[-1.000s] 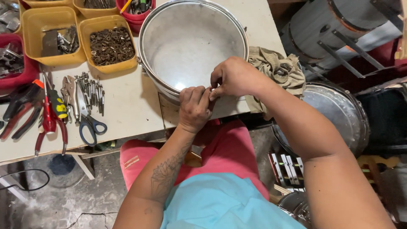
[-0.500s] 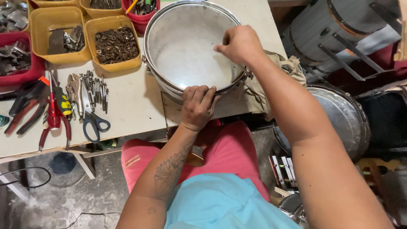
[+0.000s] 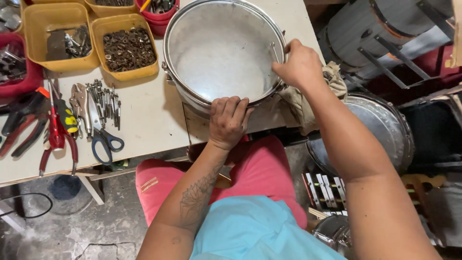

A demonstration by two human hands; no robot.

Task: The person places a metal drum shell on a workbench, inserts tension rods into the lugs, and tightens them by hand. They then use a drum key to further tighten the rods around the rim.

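The metal drum shell (image 3: 224, 50) sits at the tabletop's near edge, toward its right corner; it looks stiff, smooth and fairly light, best held by its rim. The left hand (image 3: 228, 120) curls closed over the near rim, wrist bent down. The right hand (image 3: 301, 65) pinches a thin rod (image 3: 275, 52) at the right rim, forearm reaching in from the right.

The right hand (image 3: 301, 65) is no longer beside the left hand (image 3: 227, 120) at the near rim of the metal drum (image 3: 221, 53). It goes first to the far rim, and now it grips the right side of the rim, near a thin rod (image 3: 275, 52).
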